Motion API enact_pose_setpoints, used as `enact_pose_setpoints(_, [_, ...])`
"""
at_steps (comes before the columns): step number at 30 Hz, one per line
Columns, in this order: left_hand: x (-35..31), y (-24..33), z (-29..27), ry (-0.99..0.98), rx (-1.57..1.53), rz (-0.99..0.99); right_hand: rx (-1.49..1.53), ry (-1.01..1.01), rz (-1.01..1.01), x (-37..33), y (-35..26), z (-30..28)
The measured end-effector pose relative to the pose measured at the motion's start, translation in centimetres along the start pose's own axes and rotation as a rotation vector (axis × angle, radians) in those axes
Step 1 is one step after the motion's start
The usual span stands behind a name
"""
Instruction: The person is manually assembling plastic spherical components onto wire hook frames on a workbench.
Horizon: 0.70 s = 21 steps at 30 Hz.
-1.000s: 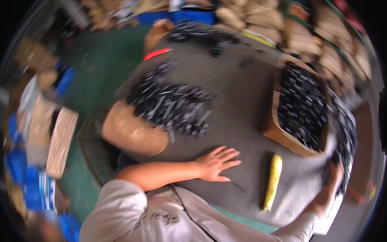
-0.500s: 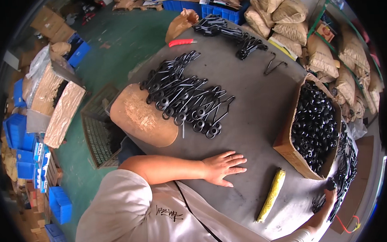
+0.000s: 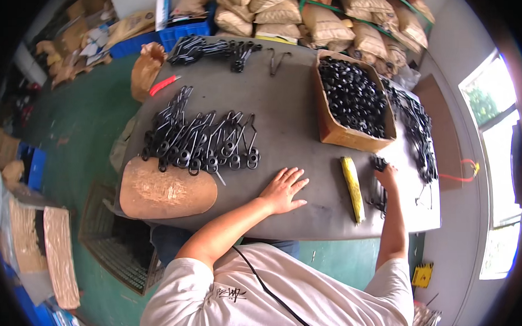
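Observation:
My left hand rests on the grey tabletop with its fingers spread, holding nothing. Closed around a small bunch of black wire hooks is my right hand, just right of a yellow wrapped stick. Beyond it, a long heap of similar black hooks lies along the table's right edge. Ahead of my left hand, bent rods with black rings on their ends lie in a row. A cardboard box full of small black rings stands at the right.
A worn brown board covers the near-left table edge. Farther off lie a red-handled cutter, bundles of bent rods and one lone bent rod. A plastic crate stands on the floor. Stacked sacks line the far side.
My view has swung to the right. My right hand has come from the hook heap at the right edge to beside the yellow stick, carrying hooks. The left hand stays flat on the table.

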<state>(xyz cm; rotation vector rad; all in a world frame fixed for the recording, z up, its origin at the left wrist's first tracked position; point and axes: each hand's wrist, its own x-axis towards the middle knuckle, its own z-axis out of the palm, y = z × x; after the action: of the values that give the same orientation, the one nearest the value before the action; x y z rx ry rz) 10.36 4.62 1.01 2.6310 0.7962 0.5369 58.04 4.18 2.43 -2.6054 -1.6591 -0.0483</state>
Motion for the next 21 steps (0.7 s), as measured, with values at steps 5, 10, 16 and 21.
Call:
enact_pose_setpoints(5, [-2.2, -0.8, -0.2, -0.013, -0.021, -0.023, -0.146, -0.084, 0.020, -4.0, -10.2, -1.3])
enact_pose_setpoints(10, [-5.4, -1.1, -1.7, -0.086, -0.030, 0.010, -0.214, -0.198, 0.106, -4.3, -13.2, -4.2])
enact_pose_setpoints(16, [-9.6, -1.3, -4.5, -0.143, -0.209, -0.043, 0.293, -0.330, 0.108, -5.3, -9.6, -6.9])
enact_pose_setpoints(21, [-13.2, -1.4, -7.6, -0.080, -0.428, -0.150, 0.139, 0.082, 0.076, -11.2, -9.3, -7.3])
